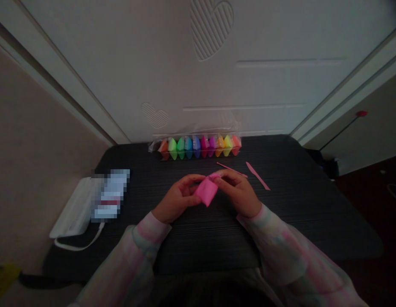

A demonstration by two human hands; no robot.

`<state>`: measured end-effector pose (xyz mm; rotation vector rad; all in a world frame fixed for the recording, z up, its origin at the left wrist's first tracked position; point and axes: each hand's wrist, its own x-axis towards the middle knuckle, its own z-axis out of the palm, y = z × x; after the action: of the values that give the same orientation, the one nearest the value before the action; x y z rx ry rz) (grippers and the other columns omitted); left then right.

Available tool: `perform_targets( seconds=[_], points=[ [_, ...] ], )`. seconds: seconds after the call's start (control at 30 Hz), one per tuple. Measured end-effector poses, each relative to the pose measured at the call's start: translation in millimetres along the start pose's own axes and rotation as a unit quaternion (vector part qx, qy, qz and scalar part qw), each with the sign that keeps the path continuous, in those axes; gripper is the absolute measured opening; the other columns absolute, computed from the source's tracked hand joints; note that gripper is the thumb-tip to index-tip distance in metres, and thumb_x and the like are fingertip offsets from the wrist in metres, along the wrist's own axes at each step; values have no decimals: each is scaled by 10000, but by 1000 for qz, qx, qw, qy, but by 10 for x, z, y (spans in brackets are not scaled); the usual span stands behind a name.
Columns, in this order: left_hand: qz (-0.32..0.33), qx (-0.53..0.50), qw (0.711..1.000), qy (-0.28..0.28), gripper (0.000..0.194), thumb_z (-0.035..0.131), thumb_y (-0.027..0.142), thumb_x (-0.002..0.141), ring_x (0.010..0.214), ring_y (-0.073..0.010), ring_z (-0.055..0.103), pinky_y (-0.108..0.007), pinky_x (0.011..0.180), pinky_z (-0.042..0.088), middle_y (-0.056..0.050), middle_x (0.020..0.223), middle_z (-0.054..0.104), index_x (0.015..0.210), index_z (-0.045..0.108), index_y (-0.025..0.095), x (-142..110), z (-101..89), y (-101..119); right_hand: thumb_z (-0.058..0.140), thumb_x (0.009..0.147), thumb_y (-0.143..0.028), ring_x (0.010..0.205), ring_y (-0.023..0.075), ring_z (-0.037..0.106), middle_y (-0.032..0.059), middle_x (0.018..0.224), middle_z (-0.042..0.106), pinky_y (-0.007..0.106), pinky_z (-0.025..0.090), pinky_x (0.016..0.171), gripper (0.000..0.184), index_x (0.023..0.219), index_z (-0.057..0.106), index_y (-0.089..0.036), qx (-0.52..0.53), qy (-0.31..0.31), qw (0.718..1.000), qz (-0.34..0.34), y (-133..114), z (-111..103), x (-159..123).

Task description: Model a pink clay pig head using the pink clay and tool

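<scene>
A small bright pink packet (pixel 205 191) hangs between both hands above the middle of the dark table (pixel 297 204). My left hand (pixel 179 197) pinches its left side with curled fingers. My right hand (pixel 237 191) pinches its top right corner. Both sleeves are pale pink and pastel. Behind the hands, a row of coloured packets (pixel 198 147) in a clear wrapper lies at the table's far edge.
Two thin pink tools, a stick (pixel 231 169) and a flat knife (pixel 257 175), lie just right of the hands. A white box (pixel 75 211) with a cord sits at the table's left edge. A white door (pixel 198 68) rises behind the table.
</scene>
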<state>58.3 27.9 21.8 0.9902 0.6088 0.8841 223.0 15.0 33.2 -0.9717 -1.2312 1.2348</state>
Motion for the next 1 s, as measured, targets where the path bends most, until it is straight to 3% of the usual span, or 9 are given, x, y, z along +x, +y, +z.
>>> perform_targets(
  seconds=[0.17, 0.37, 0.6, 0.8, 1.0],
  points=[
    [5, -1, 1000, 11, 452, 758, 182, 492, 834, -162, 574, -294, 725, 458, -34, 1001, 600, 914, 599, 213, 4, -29, -37, 589, 726, -308, 771, 140, 580, 1, 801, 636, 287, 450, 724, 113, 783, 615, -214, -36, -17, 999, -3, 14, -12, -12],
    [14, -34, 998, 42, 406, 754, 146, 488, 776, -120, 573, -241, 694, 462, -8, 926, 616, 866, 619, 200, 14, 5, -56, 527, 777, -325, 771, 155, 541, 18, 786, 573, 300, 431, 695, 179, 898, 615, -227, -131, -31, 989, -62, 44, -43, -42],
    [28, -25, 997, 68, 359, 730, 103, 515, 744, -103, 576, -209, 663, 467, 1, 857, 606, 841, 599, 177, 33, 9, 1, 630, 692, -333, 795, 164, 497, 28, 865, 543, 306, 418, 677, 303, 980, 588, -251, -164, -46, 979, -109, 83, -40, -25],
    [46, 13, 996, 80, 364, 712, 94, 527, 741, -106, 574, -209, 649, 471, -3, 843, 595, 850, 568, 180, 31, 7, -2, 648, 676, -321, 762, 156, 482, 19, 837, 523, 306, 414, 658, 304, 976, 606, -290, -173, -34, 977, -121, 102, -36, -27],
    [33, 15, 997, 66, 400, 720, 81, 505, 800, -120, 562, -222, 682, 468, -10, 922, 577, 860, 571, 186, 31, 14, -20, 567, 747, -308, 774, 151, 512, 10, 772, 545, 300, 419, 682, 138, 849, 650, -268, -135, 7, 987, -87, 67, -15, -40]
  ],
)
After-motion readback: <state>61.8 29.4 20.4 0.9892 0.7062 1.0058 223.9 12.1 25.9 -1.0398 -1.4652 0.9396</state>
